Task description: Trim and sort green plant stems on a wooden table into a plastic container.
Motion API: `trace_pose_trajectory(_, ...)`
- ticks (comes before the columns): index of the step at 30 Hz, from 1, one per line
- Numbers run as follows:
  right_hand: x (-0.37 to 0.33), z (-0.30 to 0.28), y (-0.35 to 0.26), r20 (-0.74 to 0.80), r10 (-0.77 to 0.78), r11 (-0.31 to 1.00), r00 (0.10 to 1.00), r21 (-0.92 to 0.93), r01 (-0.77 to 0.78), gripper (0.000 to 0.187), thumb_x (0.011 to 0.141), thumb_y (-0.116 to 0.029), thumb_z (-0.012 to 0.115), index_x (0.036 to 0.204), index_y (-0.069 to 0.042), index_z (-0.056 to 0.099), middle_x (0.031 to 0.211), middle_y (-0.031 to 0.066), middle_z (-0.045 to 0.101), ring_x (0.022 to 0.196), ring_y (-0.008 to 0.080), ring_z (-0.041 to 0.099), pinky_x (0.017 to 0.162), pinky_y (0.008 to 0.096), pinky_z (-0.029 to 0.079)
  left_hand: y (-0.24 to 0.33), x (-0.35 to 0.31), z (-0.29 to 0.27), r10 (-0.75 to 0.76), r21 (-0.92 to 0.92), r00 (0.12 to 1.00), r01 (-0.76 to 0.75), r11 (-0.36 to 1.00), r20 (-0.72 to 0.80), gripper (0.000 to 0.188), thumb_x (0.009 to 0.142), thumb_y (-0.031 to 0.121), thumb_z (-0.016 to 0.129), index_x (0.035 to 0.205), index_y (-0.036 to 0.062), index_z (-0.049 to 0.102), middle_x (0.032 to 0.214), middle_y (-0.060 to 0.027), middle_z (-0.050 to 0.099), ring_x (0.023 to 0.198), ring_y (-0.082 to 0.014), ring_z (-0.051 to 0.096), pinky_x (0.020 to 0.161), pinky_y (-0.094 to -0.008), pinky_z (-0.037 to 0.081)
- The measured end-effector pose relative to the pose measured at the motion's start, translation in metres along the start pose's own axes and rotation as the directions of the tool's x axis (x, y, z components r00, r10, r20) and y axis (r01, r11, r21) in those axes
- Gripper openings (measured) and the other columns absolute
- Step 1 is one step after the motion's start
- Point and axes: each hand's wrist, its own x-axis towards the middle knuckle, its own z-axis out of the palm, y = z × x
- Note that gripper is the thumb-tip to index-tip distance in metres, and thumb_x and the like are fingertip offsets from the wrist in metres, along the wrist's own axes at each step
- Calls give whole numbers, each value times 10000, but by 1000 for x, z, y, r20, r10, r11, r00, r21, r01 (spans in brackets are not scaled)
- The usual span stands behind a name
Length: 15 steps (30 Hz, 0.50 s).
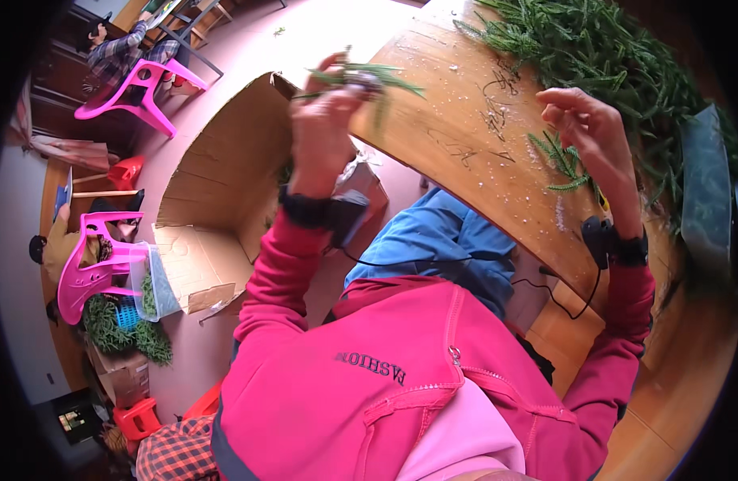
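The left hand [327,120] is rising above the near edge of the wooden bench [457,120], its forearm in a pink sleeve climbing steeply from the lower part of the view, wrist bent slightly back and wearing a dark band with a small black device. Its fingers are closing around a green sprig [361,78], pinching the stem near a pale bound end while the needle-like leaves are fanning out to both sides above the knuckles. The right hand [589,132] is hovering over the bench further to the right, its pink-sleeved forearm coming up along the right side, a dark wrist strap with a thin cable trailing from it. Its fingers are curling loosely, thumb and forefinger reaching upward and apart, and the palm is sitting just over a small green twig [563,160] lying on the bench; whether the fingers are actually gripping that twig I cannot tell. A large heap of green branches [601,56] is lying across the far right part of the bench, just beyond the right hand. An open cardboard box [217,176] is standing on the floor to the left of the bench, below the left hand. White specks are scattering over the bench surface between the two hands.
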Motion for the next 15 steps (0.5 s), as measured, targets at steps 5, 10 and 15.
trace_pose_trajectory(5,-3,-21,12,-64,-48,999,997,-2,48,190,926,-42,564,1096,-41,649,830,-13,616,686,25,489,598,180,415,-29,-5,-69,-491,-462,845,355,813,-214,392,793,-7,558,1181,44,573,1165,-88,567,1003,-197,580,929,-419,444)
trace_pose_trajectory(10,-8,-52,25,-179,-129,978,975,-188,95,190,919,-23,564,1091,-31,644,833,-11,621,718,30,526,600,190,427,-26,-22,-69,-426,-143,789,407,902,-442,374,847,100,541,1212,20,547,1145,-77,572,1035,-204,557,979,-424,400)
trace_pose_trajectory(15,-27,-76,34,-26,53,976,998,-210,-57,205,884,-36,601,1084,-20,641,803,19,627,707,62,560,606,234,458,-9,10,-27,-462,-360,880,398,844,-109,361,859,95,526,1205,-7,544,1146,-101,570,1019,-207,573,949,-392,435)
